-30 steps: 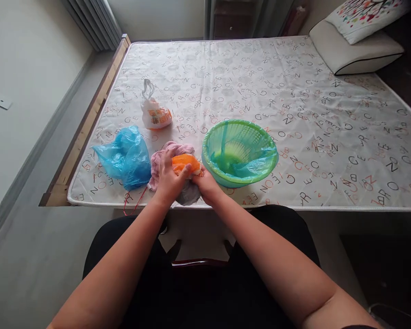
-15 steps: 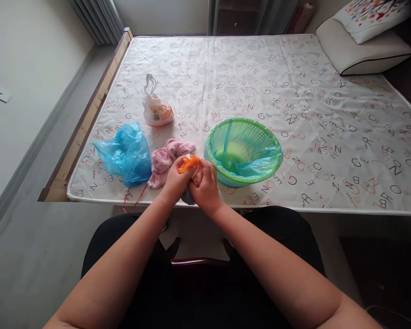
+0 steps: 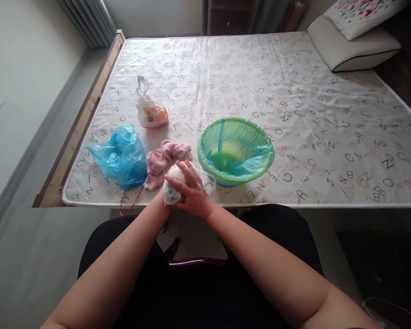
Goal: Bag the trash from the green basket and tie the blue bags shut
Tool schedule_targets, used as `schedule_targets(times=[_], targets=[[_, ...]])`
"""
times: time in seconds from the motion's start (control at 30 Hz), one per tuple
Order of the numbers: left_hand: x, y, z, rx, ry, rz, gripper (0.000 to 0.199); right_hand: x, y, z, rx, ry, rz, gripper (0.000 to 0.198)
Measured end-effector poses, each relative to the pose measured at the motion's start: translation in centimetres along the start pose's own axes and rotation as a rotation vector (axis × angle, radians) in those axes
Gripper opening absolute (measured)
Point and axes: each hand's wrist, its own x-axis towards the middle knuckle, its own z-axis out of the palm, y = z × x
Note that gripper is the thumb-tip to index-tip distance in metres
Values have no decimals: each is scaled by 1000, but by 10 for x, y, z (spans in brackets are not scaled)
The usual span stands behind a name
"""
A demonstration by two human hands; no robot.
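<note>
A crumpled white plastic bag [image 3: 172, 193], bunched into a rounded bundle, is between my hands at the mattress's near edge. My right hand [image 3: 196, 192] lies over its top and right side, fingers spread but pressed round it. Below and behind the bundle, my left hand [image 3: 161, 202] supports it; its fingers are mostly hidden. What the bag contains cannot be made out. A pink towel [image 3: 159, 162] lies crumpled just beyond my hands. To their right stands a green plastic basket [image 3: 236, 178] lined with a thin blue-green bag.
Left of the towel is a blue plastic bag [image 3: 123, 157], with a red string hanging over the edge. Farther back stands a tied white bag with orange print [image 3: 152, 114]. The letter-patterned mattress [image 3: 246, 77] has a wooden frame on the left and a cushion [image 3: 359, 52] at far right.
My hands have shifted slightly left and turned. The orange-printed part of the bag is no longer showing, and my right hand has opened out over the white bundle.
</note>
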Motion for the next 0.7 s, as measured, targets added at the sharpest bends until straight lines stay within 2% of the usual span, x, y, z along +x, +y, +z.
schedule_targets(times=[0.1, 0.23, 0.3, 0.4, 0.47, 0.53, 0.6, 0.7], targets=[[-20, -10, 15, -5, 8, -9, 44, -4, -4, 0, -12, 125, 40, 44], [-19, -7, 22, -31, -64, 1, 38, 5, -13, -5, 136, 282, 145, 20], [-16, -4, 23, -54, -90, 28, 35, 13, -14, -7, 240, 325, 230, 17], [-18, -2, 25, -95, -83, 75, 24, 25, -5, -8, 412, 393, 476, 19], [-23, -5, 27, -166, -109, 45, 26, 31, 6, -9, 522, 435, 620, 26], [-28, -8, 27, -258, -167, -29, 43, 33, 19, -11, 586, 393, 672, 34], [-30, -11, 23, -314, -204, -80, 63, 33, 28, -12, 578, 278, 662, 36], [-28, -12, 17, -317, -216, -77, 77, 29, 28, -9, 394, 139, 558, 28]])
